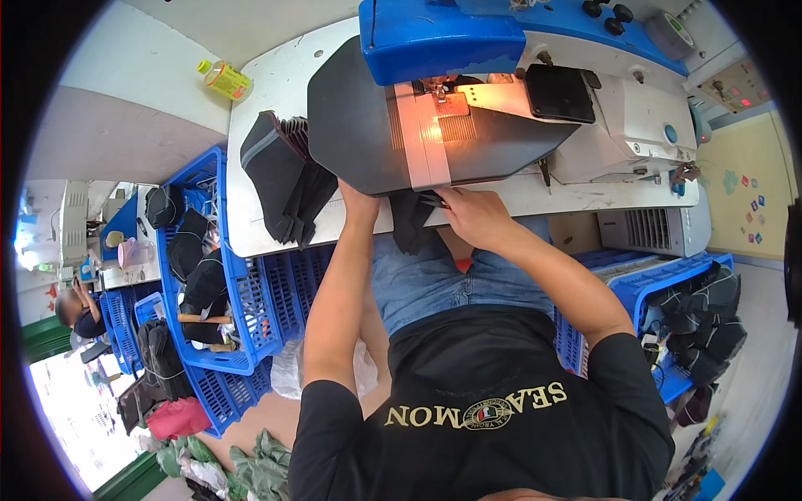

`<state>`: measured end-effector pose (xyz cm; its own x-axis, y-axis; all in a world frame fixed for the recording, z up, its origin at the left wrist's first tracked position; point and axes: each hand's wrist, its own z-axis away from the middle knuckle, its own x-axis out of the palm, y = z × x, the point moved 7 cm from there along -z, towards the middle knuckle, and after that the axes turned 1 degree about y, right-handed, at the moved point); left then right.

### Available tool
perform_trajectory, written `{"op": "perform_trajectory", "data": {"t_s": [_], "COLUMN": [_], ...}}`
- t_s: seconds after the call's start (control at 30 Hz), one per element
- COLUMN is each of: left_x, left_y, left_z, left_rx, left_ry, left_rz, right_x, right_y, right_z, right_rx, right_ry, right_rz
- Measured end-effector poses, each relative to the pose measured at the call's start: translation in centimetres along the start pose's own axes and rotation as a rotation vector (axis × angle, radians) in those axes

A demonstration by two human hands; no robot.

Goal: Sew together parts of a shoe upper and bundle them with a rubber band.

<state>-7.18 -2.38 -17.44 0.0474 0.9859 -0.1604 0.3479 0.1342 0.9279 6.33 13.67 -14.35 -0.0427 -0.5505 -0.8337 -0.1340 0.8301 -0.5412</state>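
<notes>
A dark octagonal plate (pixel 351 117) with a metal strip (pixel 422 142) across it lies under the blue head (pixel 443 42) of a sewing machine, lit at the needle. My left hand (pixel 359 203) is at the plate's near edge, its fingers hidden beneath. My right hand (pixel 474 215) is right of it, thumb and fingers pinched at the edge of a black fabric piece (pixel 409 225) that hangs over the table edge. A small grey tip shows by these fingers, too small to name. Left of the plate rests a fanned stack of black cut pieces (pixel 284 179).
A yellow-labelled bottle (pixel 225 80) stands at the table's far left. A black phone-like slab (pixel 560 93) sits on the machine bed. Blue crates (pixel 255 313) holding black bundles flank me on the left, and another crate (pixel 660 280) is at right. A person (pixel 81 313) sits far left.
</notes>
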Motion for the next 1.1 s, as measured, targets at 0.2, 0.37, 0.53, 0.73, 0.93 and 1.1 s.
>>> {"op": "perform_trajectory", "data": {"t_s": [0.2, 0.37, 0.53, 0.73, 0.93, 1.1], "left_x": [-3.4, -6.9, -9.0, -0.1, 2.5, 4.1], "left_y": [2.7, 5.5, 13.4, 20.3, 21.1, 21.8], "left_z": [2.3, 5.7, 5.2, 2.3, 0.9, 0.0], "left_rx": [-0.161, 0.058, 0.473, 0.754, 0.695, 0.648], "left_ry": [0.247, 0.352, 0.32, -0.39, -0.409, -0.434], "left_rz": [0.408, 0.383, 0.089, -0.53, -0.598, -0.71], "right_x": [0.1, -0.7, -7.5, -10.7, -11.3, -12.4], "right_y": [0.4, 0.5, -6.0, -7.0, -7.1, -6.9], "right_z": [-0.5, 0.1, 2.6, 2.6, 2.4, 1.7], "right_rx": [0.079, -0.046, -0.391, -0.272, -0.19, -0.092], "right_ry": [-0.16, -0.051, 0.213, 0.381, 0.326, 0.311], "right_rz": [0.049, -0.003, -0.462, -0.424, -0.327, -0.265]}}
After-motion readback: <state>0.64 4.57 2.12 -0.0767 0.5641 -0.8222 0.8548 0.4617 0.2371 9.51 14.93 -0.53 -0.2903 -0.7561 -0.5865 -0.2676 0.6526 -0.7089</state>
